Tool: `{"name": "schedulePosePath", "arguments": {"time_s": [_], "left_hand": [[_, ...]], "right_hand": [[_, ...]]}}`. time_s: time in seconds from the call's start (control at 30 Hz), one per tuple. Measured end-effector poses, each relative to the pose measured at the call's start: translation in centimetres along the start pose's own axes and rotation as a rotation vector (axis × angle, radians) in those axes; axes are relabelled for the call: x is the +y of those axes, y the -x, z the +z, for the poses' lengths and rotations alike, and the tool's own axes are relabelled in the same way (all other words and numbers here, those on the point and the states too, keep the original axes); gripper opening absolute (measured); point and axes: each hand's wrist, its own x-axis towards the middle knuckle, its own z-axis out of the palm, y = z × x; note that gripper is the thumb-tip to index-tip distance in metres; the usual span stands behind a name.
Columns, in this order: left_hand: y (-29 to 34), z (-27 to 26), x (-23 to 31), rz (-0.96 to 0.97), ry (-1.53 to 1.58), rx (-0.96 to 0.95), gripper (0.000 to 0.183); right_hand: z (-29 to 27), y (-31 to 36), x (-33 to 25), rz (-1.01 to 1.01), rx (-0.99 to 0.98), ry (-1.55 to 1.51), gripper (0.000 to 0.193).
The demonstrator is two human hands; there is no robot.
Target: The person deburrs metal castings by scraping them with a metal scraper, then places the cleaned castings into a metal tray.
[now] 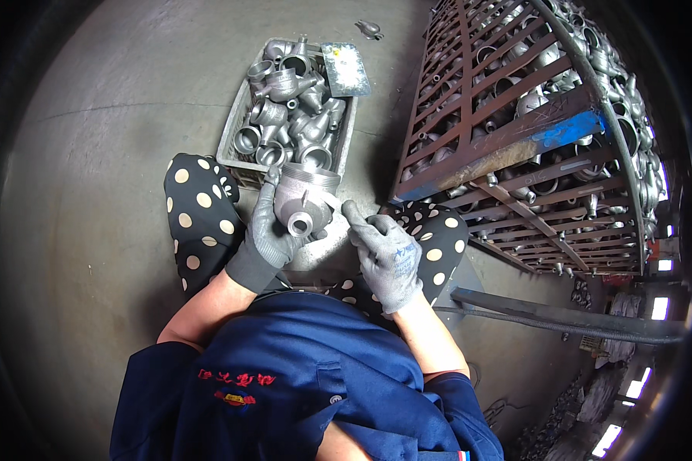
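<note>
My gloved left hand (263, 234) grips a grey metal casting (306, 198), a rounded hollow body with a wide threaded collar and a short round spout facing me. The casting is held up between my knees, in front of the crate. Close by its right side is my gloved right hand (390, 260), closed, with the fingers curled and the forefinger and thumb toward the casting. A pale thin shape shows between those fingertips and the casting; what the right hand holds is too small to make out.
Beyond my knees stands a plastic crate (227, 142) heaped with similar castings. A worn flat plate (347, 71) lies at its far right corner. On the right rises a large rusty metal cage (507, 150) full of castings. A dark metal bar (569, 316) runs beside my right knee. One loose casting (370, 30) lies on the floor.
</note>
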Motion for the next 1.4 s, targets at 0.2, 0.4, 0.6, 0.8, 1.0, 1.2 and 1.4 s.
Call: {"name": "schedulePosePath", "arguments": {"time_s": [0.2, 0.4, 0.6, 0.8, 1.0, 1.2, 1.4], "left_hand": [[-0.1, 0.3, -0.2, 0.031, -0.072, 0.164, 0.049], [-0.2, 0.4, 0.8, -0.005, 0.219, 0.056, 0.052], [0.0, 2.0, 1.1, 0.009, 0.134, 0.096, 0.050], [0.1, 0.9, 1.1, -0.109, 0.285, -0.110, 0.048], [0.1, -0.8, -0.8, 0.157, -0.221, 0.199, 0.056], [-0.5, -2.1, -2.0, 0.087, -0.195, 0.275, 0.056], [0.8, 1.2, -0.2, -0.213, 0.474, -0.027, 0.068]], "right_hand": [[-1.5, -0.5, -0.3, -0.017, -0.111, 0.057, 0.048], [-2.5, -1.2, 1.1, 0.048, -0.194, -0.178, 0.038], [-3.0, -2.6, 1.7, 0.604, -0.484, -0.723, 0.034], [-2.2, -1.5, 1.9, 0.521, -0.386, -0.698, 0.035], [-2.5, -0.7, 1.2, 0.364, -0.247, -0.494, 0.037], [-1.4, -0.2, 0.6, 0.202, -0.092, -0.325, 0.037], [-0.2, 0.5, 0.6, 0.029, 0.029, -0.103, 0.046]]}}
